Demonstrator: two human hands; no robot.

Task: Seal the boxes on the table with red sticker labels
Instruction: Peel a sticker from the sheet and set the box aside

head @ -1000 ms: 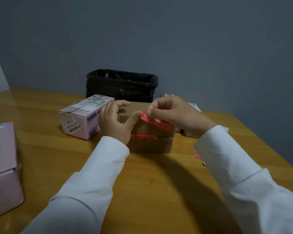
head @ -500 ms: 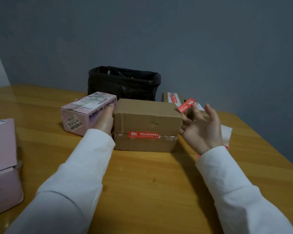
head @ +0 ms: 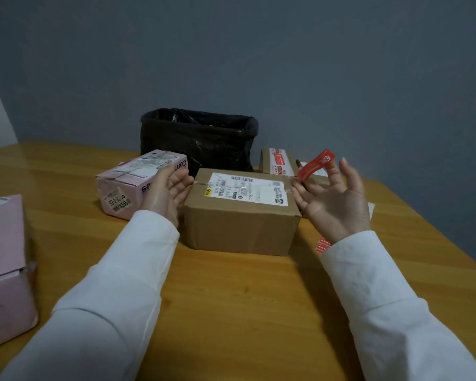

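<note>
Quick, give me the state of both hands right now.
Left hand: open, fingers straight against the brown cardboard box.
Right hand: open, palm up, a red sticker label stuck to a fingertip.

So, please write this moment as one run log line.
right hand: red sticker stuck on fingertip | left hand: open beside brown box | sticker not yet applied

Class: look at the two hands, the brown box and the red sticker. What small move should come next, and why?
Probably bring the red sticker, stuck to the right hand's fingertip, down onto the brown box's top seam. The left hand is open against the box's side, and no red sticker shows on the top face.
</note>
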